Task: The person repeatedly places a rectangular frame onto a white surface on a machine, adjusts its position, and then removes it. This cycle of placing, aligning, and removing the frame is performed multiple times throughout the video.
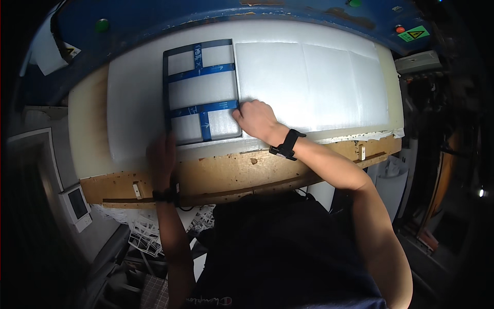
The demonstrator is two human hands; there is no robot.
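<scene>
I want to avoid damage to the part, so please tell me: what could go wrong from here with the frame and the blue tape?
1. The right hand presses at the end of a blue tape strip on the right edge of the grey frame. Pulling there might lift or shift the frame.
2. The left hand rests only at the lower edge, so the frame could slide on the white foam sheet.
3. The frame looks thin; an uneven pull may bend it.

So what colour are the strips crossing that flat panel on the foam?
Blue, on a dark grey frame: the strips cross the panel, clearest in the head view.
</scene>
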